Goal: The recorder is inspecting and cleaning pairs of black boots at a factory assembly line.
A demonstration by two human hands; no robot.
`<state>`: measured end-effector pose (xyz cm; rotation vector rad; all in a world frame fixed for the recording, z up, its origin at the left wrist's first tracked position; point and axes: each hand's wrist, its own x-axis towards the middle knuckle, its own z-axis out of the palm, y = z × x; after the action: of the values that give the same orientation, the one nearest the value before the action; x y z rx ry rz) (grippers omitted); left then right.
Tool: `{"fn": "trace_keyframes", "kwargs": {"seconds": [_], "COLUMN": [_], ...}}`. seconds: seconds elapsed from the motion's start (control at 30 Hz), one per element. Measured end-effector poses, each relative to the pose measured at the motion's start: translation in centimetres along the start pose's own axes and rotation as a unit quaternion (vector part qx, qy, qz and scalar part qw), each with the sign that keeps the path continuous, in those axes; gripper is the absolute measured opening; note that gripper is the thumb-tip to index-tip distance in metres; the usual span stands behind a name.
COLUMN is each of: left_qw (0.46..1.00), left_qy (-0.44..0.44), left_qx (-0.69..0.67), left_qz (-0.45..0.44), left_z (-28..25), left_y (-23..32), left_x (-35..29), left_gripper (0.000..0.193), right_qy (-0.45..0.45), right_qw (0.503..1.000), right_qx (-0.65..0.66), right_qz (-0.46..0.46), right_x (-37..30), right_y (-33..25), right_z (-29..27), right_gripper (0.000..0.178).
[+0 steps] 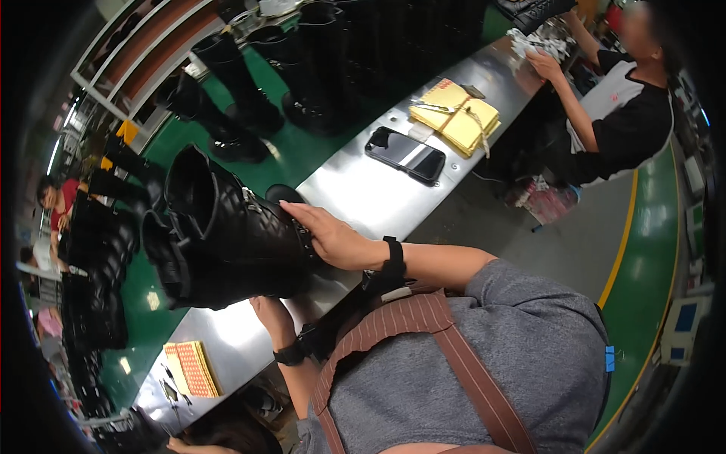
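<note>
A pair of tall black boots (pixel 257 234) with quilted shafts and buckled straps is in front of me at the metal bench. Their open tops face the left, and a dark rounded toe (pixel 283 195) shows behind them. My right hand (pixel 340 238) lies with straight fingers along the nearer boot's strap area, touching it; its thumb is hidden. Low on the near side, my left hand (pixel 272 316) is against the boots, its fingers mostly out of sight behind the leather. Both wrists wear black straps.
On the bench (pixel 344 189) lie a black phone (pixel 406 154) and a tied stack of yellow cards (pixel 454 117). More patterned cards (pixel 192 368) lie lower left. Rows of black boots (pixel 306 76) stand beyond. A co-worker (pixel 605 113) at the right handles a dark shoe.
</note>
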<state>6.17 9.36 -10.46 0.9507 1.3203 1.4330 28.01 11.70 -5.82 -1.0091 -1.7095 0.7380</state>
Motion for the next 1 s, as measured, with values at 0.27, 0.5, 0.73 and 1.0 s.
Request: {"fn": "trace_keyframes", "kwargs": {"seconds": [0.27,0.5,0.73,1.0], "left_qw": [0.995,0.913,0.929,0.888], "left_qy": [-0.046,-0.031,-0.049,-0.036], "left_qx": [-0.085,0.366,0.335,0.423], "left_qz": [-0.028,0.177,0.151,0.177], "left_z": [-0.9,-3.0,-3.3,-3.2], "left_y": [-1.3,-2.6,-3.7,-3.1], "left_x": [-0.6,0.2,0.7,0.4], "left_gripper": [0.024,0.027,0.025,0.027], "right_qy": [0.052,0.254,0.179,0.118], "right_qw": [0.969,0.789,0.796,0.880], "right_qx": [-0.182,-0.472,-0.494,-0.383], "right_qz": [0.159,0.300,0.300,0.254], "right_x": [-2.0,-2.5,-3.5,0.4], "right_y": [3.9,12.0,16.6,17.1], "right_z": [-13.3,-35.9,-40.8,-40.6], "right_gripper": [0.022,0.027,0.030,0.021]}}
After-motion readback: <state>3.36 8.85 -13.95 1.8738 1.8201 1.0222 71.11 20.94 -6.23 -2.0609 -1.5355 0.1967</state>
